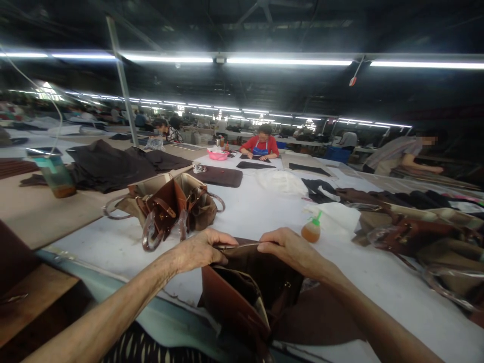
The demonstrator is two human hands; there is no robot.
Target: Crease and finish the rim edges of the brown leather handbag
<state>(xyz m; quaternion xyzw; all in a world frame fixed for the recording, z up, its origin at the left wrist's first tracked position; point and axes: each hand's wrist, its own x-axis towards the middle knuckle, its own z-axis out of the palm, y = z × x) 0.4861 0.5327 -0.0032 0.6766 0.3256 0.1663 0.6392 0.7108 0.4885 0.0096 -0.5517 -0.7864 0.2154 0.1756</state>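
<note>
A brown handbag (236,297) stands at the near edge of the white-topped table, its mouth spread and a dark lining showing inside. My left hand (206,247) pinches the far rim on the left side, thumb inside and fingers over the edge. On the same rim, a short gap to the right, my right hand (285,247) is closed with its thumb and fingertips. Under the bag's right side lies a flat dark brown piece (321,317). Beyond my left hand sits another brown handbag (170,206) with plastic-wrapped handles.
A squeeze bottle of amber liquid with a green spout (310,229) stands past my right hand. More brown bags (419,234) lie at right, dark cloth pieces (113,164) at left near a jar (56,174). Across the table a person in red (260,143) works; another bends at right.
</note>
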